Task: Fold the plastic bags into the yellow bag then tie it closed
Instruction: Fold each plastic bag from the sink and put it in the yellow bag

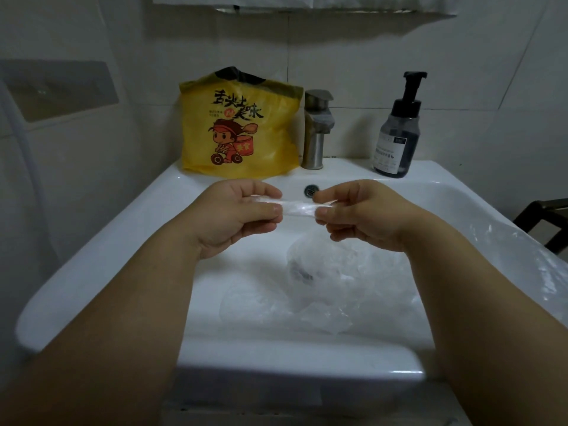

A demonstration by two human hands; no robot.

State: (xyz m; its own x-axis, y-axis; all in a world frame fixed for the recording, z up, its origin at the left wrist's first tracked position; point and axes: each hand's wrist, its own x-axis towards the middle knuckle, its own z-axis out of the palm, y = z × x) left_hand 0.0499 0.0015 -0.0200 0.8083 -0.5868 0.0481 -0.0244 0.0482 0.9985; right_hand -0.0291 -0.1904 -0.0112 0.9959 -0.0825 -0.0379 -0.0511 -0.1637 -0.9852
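Two hands are held above a white sink (pixel 101 241). A clear plastic bag, folded into a narrow strip (pixel 299 208), is pinched at one end by the left hand (pixel 238 210) and at the other by the right hand (pixel 358 212), fingers curled. More clear bags (pixel 332 281) are heaped in the basin below. The yellow bag (pixel 238 127) is stood on the back ledge, beside the faucet (pixel 316 130) and soap bottle (pixel 398 130).

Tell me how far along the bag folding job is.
Partly done, it seems: the yellow bag looks stuffed, dark plastic poking from its untied top. In hand: left hand and right hand pinch a clear bag folded into a narrow strip. Left: loose clear bags in the sink, then tying.
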